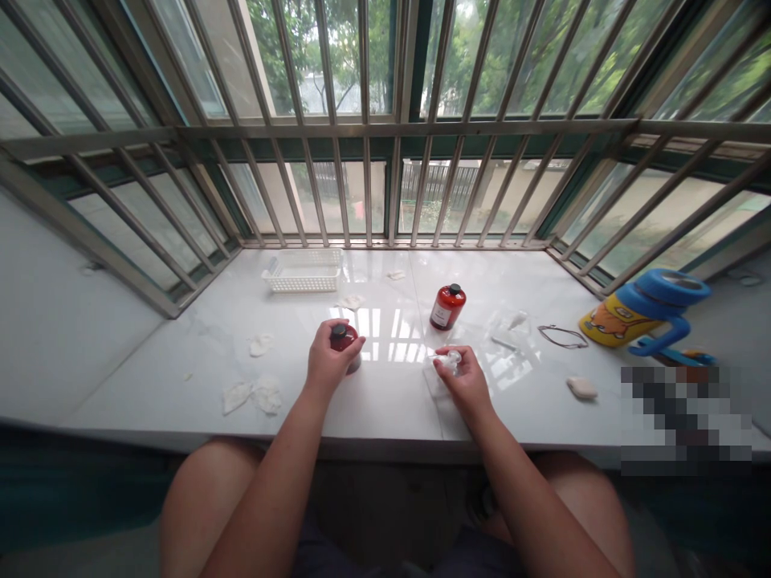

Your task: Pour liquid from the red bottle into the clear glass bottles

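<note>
White tile forms the sill (pixel 385 409) in front of the seated person. The left hand (pixel 330 361) wraps closely around a red bottle (pixel 344 339) with a black cap, its base on the sill. The right hand (pixel 465 382) holds a small clear plastic piece (pixel 449 360) in a narrow pinch above a clear bag (pixel 509 341). A second red bottle (pixel 447 307) stands upright just beyond. Tissue scraps (pixel 237 396) lie leftward, below a white basket (pixel 302 271); a yellow cup (pixel 609 319) sits far right.
</note>
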Demonstrator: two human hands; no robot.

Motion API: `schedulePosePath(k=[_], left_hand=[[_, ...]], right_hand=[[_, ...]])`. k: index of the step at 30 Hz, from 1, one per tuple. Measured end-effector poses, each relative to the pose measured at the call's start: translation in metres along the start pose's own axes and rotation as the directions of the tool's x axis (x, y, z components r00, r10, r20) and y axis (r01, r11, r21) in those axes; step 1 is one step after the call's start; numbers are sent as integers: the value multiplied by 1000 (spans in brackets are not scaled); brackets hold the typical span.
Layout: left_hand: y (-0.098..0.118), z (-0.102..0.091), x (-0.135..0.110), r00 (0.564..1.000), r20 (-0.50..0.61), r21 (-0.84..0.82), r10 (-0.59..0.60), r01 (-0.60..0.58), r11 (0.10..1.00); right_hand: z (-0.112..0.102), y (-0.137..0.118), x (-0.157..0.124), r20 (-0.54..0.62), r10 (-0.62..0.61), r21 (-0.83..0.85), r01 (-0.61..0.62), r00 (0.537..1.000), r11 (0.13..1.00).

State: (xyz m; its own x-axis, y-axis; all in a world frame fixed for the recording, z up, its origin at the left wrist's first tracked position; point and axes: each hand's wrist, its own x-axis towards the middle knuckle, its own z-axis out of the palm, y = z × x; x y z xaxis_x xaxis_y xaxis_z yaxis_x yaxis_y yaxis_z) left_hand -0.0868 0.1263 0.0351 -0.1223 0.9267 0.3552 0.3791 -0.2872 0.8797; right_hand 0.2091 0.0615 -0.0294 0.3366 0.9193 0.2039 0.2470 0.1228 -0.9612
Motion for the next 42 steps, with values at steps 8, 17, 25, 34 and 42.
schedulePosePath(k=[8,17,25,34,42], left_hand=[[-3,0,1,998,11,3,58,-58,998],[2,-1,-1,1000,0,-9,-29,29,1000],[7,1,-2,998,-11,-37,-58,57,998],[-5,-1,1,997,23,1,74,-74,997],[-8,1,1,999,7,-39,39,-39,998]], right_hand=[[0,-1,-1,-7,2,6,-2,1000,1000],[0,0,-1,-3,-5,14,5,1000,1000],[0,-2,-1,-6,10,12,-10,1000,1000],[0,-1,-1,-7,1,7,-1,1000,1000],[0,1,0,-5,-12,20,12,1000,1000]])
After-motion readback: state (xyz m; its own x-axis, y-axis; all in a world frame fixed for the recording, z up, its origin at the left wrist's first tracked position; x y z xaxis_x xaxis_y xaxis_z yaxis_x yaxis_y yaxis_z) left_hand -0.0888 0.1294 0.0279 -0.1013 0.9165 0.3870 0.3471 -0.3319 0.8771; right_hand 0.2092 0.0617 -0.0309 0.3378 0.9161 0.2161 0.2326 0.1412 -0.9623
